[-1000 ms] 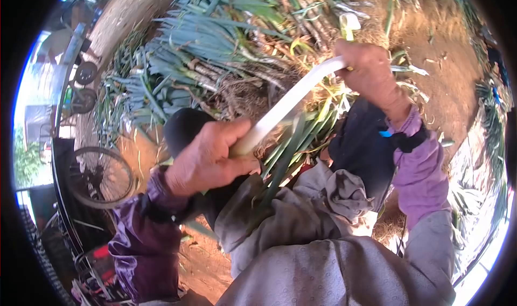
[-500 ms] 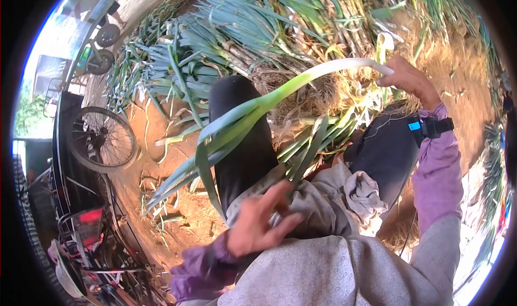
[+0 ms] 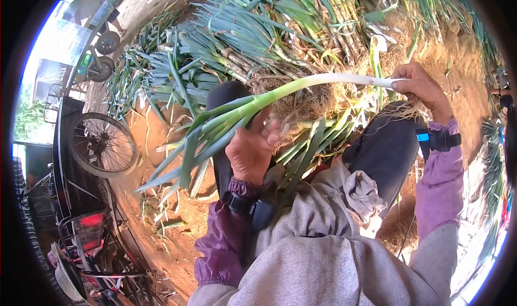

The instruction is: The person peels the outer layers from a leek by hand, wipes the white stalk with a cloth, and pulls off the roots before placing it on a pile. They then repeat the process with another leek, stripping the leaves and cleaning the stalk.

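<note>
My right hand (image 3: 423, 88) is closed around the white root end of a long green onion (image 3: 323, 81), with thin roots hanging below my fingers. The onion stretches leftward in a slight arc over my lap, and its green leaves fan out and droop at the left. My left hand (image 3: 250, 152) is beneath the leaf base, palm up and fingers loosely curled, not wrapped around the stem. The leaves cross in front of part of that hand. Loose stripped leaves (image 3: 307, 150) lie between my knees.
A big pile of green onions (image 3: 258, 34) with matted roots (image 3: 301, 99) lies beyond my knees. A wheel (image 3: 102, 144) and a metal-framed cart stand at the left. More green onions (image 3: 493, 160) are along the right edge. Leaf scraps litter the dirt floor (image 3: 199, 220).
My left hand has moved up from my lap to beneath the leaves. My right hand has shifted slightly right and down with the green onion, whose stem is now straighter.
</note>
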Motion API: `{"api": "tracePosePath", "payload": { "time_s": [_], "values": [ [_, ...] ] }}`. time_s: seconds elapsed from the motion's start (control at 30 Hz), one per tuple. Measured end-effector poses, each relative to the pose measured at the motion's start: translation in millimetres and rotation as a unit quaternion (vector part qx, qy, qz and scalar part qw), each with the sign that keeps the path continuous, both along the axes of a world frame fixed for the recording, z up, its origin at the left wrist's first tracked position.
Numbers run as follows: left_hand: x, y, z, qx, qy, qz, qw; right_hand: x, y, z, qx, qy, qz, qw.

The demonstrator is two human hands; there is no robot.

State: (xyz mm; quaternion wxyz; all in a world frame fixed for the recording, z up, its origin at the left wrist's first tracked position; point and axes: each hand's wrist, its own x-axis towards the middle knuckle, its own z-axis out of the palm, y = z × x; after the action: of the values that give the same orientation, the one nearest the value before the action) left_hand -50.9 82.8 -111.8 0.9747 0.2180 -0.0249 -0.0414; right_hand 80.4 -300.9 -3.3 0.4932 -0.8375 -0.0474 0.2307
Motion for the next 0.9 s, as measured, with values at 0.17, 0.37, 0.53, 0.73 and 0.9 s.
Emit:
{"api": "tracePosePath", "payload": {
  "time_s": [0.17,0.37,0.53,0.73,0.9],
  "values": [
    [9,-3,14,0.045,0.029,0.116,0.992,-22,-13,0,0.003,-0.051,-0.015,0.999],
    [38,34,25,0.038,-0.025,0.117,0.992,-43,-26,-1,-0.003,-0.148,-0.018,0.989],
    [44,31,48,-0.019,-0.11,0.094,0.989,-54,-32,41,0.044,-0.166,-0.059,0.983],
    [-23,-30,31,0.382,0.118,-0.111,0.91,-87,-9,92,-0.177,-0.384,0.024,0.906],
    [-26,-92,22,0.607,-0.339,-0.191,0.693,-81,-8,97,-0.195,-0.328,0.072,0.922]
  ]
}}
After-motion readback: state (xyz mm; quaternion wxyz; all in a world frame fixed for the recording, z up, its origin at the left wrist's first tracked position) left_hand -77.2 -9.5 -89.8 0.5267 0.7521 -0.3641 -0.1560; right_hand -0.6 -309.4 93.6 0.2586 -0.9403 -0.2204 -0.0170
